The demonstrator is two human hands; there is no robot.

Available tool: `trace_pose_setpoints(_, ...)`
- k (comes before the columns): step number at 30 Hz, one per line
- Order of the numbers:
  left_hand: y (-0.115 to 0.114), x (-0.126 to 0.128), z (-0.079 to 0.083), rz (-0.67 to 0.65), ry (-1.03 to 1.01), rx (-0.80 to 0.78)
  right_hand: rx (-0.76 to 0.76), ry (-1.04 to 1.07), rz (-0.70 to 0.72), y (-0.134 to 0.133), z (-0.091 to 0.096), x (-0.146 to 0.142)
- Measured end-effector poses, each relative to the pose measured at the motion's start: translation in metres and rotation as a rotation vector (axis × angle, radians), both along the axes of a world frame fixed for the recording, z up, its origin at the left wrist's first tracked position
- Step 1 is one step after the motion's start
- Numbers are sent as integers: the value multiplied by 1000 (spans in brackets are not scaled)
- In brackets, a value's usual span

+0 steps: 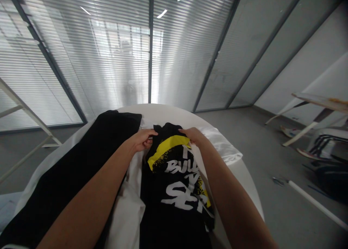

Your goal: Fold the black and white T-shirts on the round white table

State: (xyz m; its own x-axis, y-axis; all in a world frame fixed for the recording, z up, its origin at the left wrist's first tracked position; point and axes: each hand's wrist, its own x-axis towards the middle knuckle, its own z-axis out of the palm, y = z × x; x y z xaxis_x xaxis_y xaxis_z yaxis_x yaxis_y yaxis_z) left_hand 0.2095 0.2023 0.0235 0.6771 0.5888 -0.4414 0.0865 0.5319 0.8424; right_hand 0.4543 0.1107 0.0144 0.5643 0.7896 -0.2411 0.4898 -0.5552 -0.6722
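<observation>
A black T-shirt (174, 191) with yellow and white print lies lengthwise on a round white table (165, 113). My left hand (143, 139) pinches the shirt's far left edge, fingers curled on the cloth. At the far right edge, my right hand (194, 135) grips the same shirt near its collar end. Both forearms reach forward over the table. Under the shirt lies a white garment (130, 205), which shows again past my right hand.
A large black garment (81, 162) covers the table's left side. Glass walls with blinds stand behind. A white frame (24, 111) is at the left. On the right are a tilted table (320, 102), dark bags and a white pole (312, 201) on the grey floor.
</observation>
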Motion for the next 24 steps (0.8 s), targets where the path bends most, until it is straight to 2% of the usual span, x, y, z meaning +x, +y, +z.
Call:
trace_pose_setpoints(4,3,-2,0,-28,49,-26,195,199,65,0,0,-5)
trace_pose_setpoints(7,7,-5,-5,-85,161,-102,293,294,-9,3,0,-9)
trace_pose_setpoints(10,9,-6,-6,-113,167,-146,308,312,-82,2,2,-11)
trace_pose_setpoints(12,7,-5,-3,-55,132,-110,335,337,-124,1,5,-11)
trace_pose_setpoints(15,3,-3,3,113,93,18,429,420,-176,2,8,-10)
trace_pose_setpoints(19,0,1,1,334,165,117,495,486,-168,7,6,-6)
trace_pose_setpoints(24,1,3,-5,406,69,184,618,727,-171,7,-2,-6)
